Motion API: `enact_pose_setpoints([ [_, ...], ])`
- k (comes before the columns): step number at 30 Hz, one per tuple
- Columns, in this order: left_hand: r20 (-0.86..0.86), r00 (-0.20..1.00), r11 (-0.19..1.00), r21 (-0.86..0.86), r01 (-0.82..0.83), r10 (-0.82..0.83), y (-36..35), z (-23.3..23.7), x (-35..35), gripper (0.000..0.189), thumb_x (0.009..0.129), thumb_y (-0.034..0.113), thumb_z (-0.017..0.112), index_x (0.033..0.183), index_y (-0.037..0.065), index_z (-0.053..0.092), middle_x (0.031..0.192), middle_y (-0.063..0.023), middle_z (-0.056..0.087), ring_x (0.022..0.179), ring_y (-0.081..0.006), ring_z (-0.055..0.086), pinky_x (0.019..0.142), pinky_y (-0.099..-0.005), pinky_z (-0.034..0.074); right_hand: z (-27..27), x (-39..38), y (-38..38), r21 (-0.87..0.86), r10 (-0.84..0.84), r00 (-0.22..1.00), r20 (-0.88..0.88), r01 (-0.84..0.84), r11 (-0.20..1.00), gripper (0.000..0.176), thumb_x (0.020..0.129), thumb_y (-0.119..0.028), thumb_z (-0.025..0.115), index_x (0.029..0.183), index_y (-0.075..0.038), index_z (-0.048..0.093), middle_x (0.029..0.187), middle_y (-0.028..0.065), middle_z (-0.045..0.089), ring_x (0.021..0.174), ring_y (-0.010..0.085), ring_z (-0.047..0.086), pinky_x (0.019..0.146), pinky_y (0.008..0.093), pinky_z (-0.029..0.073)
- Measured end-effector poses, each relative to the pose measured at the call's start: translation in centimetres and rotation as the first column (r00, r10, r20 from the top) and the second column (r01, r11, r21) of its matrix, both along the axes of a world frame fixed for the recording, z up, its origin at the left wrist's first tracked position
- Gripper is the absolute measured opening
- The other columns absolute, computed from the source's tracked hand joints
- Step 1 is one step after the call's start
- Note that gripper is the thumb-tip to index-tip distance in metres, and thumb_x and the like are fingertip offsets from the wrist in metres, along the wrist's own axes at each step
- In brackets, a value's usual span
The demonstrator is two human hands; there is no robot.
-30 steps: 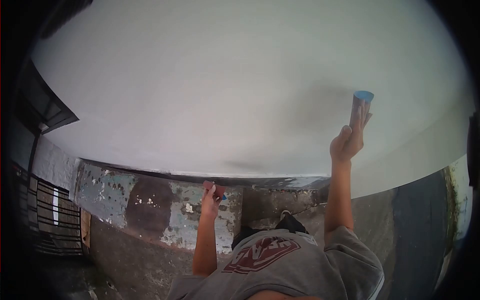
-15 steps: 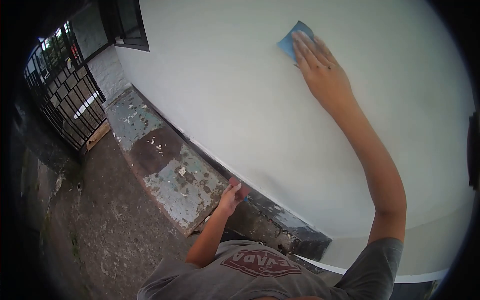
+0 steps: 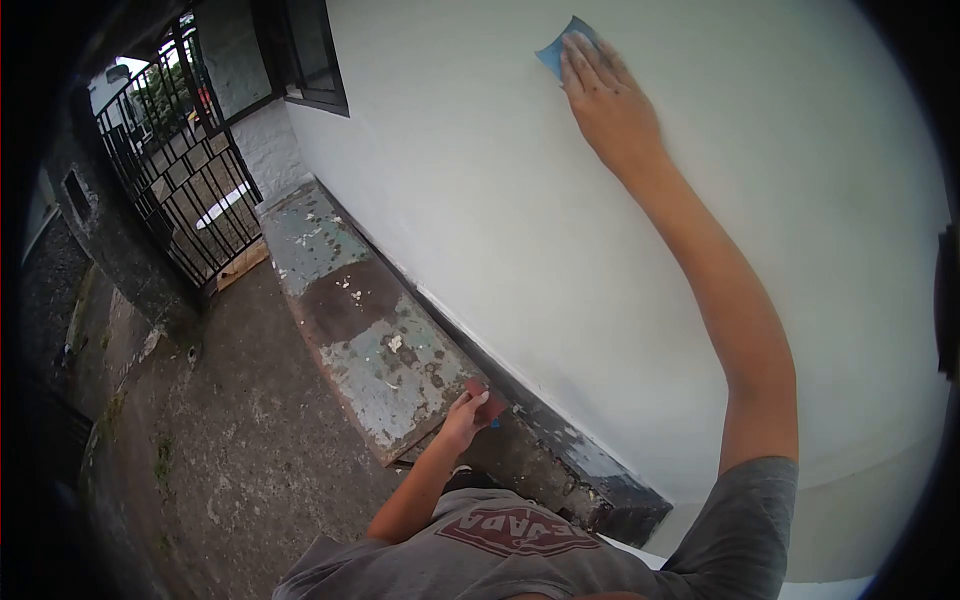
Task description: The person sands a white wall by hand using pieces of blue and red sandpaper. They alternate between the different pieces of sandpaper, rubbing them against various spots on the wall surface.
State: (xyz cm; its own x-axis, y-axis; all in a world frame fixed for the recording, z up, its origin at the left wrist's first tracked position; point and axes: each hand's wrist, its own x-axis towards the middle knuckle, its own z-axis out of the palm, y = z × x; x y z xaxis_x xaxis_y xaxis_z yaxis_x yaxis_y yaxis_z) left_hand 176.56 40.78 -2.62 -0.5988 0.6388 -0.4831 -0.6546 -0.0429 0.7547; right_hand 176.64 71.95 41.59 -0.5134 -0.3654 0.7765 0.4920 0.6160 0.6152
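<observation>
High on the pale wall (image 3: pixel 520 220), my right hand (image 3: pixel 612 105) holds a blue sheet of sandpaper (image 3: pixel 552 52) flat against the surface. Its fingers lie together over the sheet, and one corner curls out past them. Low near my waist, my left hand (image 3: pixel 462 420) grips a folded reddish-brown piece of sandpaper (image 3: pixel 487 405) between thumb and fingers. That piece is apart from the wall, in front of the end of a worn bench. A small blue bit shows just under it, too small to name.
A concrete bench (image 3: pixel 375 375) with peeling paint runs along the wall's foot. At the far left stand a black barred gate (image 3: pixel 185 175) and a dark post (image 3: pixel 125 235). A dark-framed window (image 3: pixel 318 60) is set in the wall. Rough concrete floor (image 3: pixel 270 430) lies beside the bench.
My right hand and the blue sandpaper have slid slightly up and left in view. The view has shifted, bringing more of the gate in. My left hand still holds its piece.
</observation>
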Motion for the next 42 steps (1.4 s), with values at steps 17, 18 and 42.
enact_pose_setpoints([
  [17, 0.039, 0.999, 0.996, 0.079, 0.035, -0.039, 1.5, -1.4, -4.5, 0.038, 0.099, 0.026, 0.064, 0.132, 0.013, 0.054, 0.121, -0.0021, 0.064, 0.109, -0.0168, 0.063, 0.09, -0.0369, 0.05, 3.1, 2.1, 0.0, 0.07, -0.092, 0.99, 0.102, 0.085, 0.994, 0.038, 0.097, -0.014, 0.053, 0.132, 0.0, 0.061, 0.147, 0.007, 0.055, 0.14, 0.0193, 0.046, 0.121, 0.0369, 0.032],
  [18, 0.039, 0.998, 0.996, 0.076, 0.039, -0.042, 1.7, -1.1, -4.6, 0.038, 0.099, 0.026, 0.064, 0.133, 0.013, 0.053, 0.121, -0.002, 0.063, 0.109, -0.0167, 0.063, 0.09, -0.0369, 0.05, 2.8, 1.8, -0.3, 0.067, -0.093, 0.991, 0.095, 0.087, 0.994, 0.038, 0.098, -0.015, 0.053, 0.132, 0.0, 0.06, 0.147, 0.007, 0.055, 0.14, 0.0191, 0.046, 0.122, 0.0369, 0.032],
  [42, 0.082, 0.987, 0.99, 0.033, 0.138, -0.14, -3.4, -1.3, -9.7, 0.041, 0.098, 0.025, 0.065, 0.134, 0.014, 0.051, 0.121, -0.0049, 0.063, 0.111, -0.0184, 0.061, 0.094, -0.0365, 0.048, -13.3, -2.0, -2.1, -0.06, -0.086, 0.742, 0.665, 0.168, 0.984, 0.041, 0.098, -0.011, 0.051, 0.137, 0.002, 0.056, 0.152, 0.0102, 0.049, 0.143, 0.0212, 0.043, 0.124, 0.0358, 0.029],
])
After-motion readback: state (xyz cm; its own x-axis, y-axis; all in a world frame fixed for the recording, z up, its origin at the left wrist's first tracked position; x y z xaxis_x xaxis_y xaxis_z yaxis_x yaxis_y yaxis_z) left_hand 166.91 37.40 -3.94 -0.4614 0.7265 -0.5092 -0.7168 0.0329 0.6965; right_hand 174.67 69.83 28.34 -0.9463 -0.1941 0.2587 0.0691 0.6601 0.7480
